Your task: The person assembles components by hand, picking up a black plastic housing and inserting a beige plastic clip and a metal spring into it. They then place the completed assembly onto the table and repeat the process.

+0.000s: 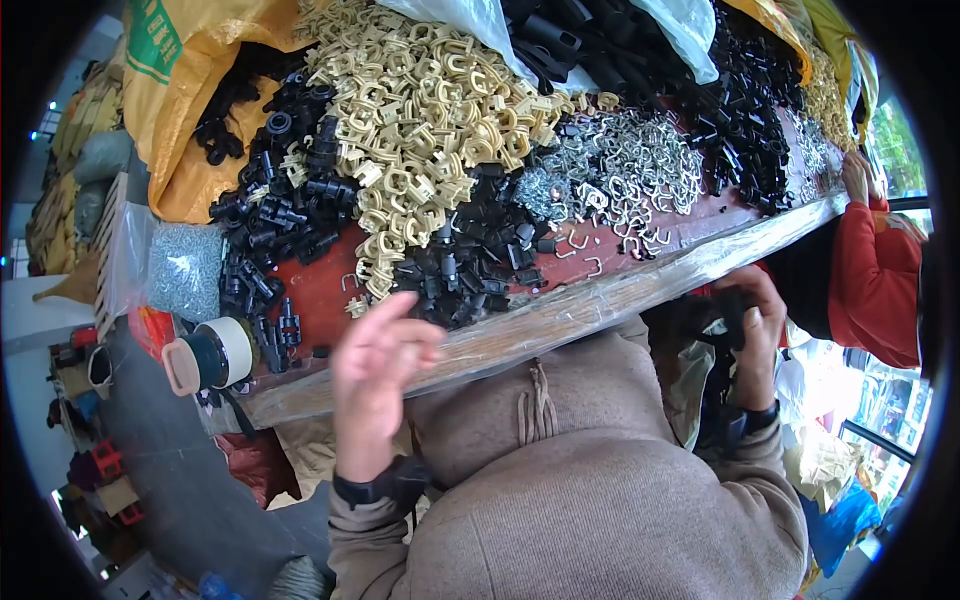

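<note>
My left hand is raised over the near edge of the table, before the black and beige parts. Its index finger stretches out apart from the other, half-curled fingers, and I see nothing in it. Past the table's edge on the right, my right hand grips a black plastic part between thumb and fingers. A heap of beige plastic clips lies at the middle of the table. Black plastic fittings lie below it. Bent metal clips are piled to its right.
A wood-toned strip wrapped in clear film edges the red table. At left are a cup-like green and white container and a bag of small metal pieces. An orange sack leans behind. Someone in a red sleeve stands at right.
</note>
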A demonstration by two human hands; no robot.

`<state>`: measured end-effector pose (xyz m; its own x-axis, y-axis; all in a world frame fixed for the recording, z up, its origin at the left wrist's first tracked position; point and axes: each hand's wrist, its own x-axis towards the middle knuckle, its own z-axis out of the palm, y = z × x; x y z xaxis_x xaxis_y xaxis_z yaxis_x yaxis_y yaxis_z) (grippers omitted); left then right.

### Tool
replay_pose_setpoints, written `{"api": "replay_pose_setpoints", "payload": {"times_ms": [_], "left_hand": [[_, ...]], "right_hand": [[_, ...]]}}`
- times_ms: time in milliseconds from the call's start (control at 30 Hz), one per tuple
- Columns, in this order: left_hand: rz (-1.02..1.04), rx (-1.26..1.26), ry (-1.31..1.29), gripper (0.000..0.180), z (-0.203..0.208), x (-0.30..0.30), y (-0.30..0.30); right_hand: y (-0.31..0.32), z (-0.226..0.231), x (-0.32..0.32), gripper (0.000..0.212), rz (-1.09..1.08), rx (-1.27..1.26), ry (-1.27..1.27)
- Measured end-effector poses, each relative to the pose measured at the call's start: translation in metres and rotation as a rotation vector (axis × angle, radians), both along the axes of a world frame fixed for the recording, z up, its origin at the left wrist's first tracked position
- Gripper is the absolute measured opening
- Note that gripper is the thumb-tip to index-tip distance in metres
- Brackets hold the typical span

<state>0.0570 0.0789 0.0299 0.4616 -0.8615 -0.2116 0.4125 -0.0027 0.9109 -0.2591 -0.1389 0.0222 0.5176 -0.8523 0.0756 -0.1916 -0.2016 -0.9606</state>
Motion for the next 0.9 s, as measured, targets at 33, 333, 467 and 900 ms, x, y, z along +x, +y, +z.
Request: {"api": "replay_pose_setpoints", "payload": {"times_ms": [33, 333, 467, 900], "left_hand": [[0.120, 0.045, -0.066, 0.044, -0.002, 0.010, 0.006], [0.522, 0.679, -1.187, 0.039, -0.005, 0.050, 0.049], [0.459, 0.864, -1.400, 0.038, -0.008, 0.057, 0.055], [0.257, 0.482, -1.444, 0.024, -0.033, 0.052, 0.035]], "right_hand": [[-0.003, -0.006, -0.026, 0.058, -0.010, 0.000, 0.007], [0.007, -0.011, -0.077, 0.018, -0.149, -0.509, 0.968], [0.003, 0.000, 0.015, 0.010, 0.136, -0.502, 0.516], [0.013, -0.028, 0.177, 0.010, 0.819, -0.932, 0.271]]}}
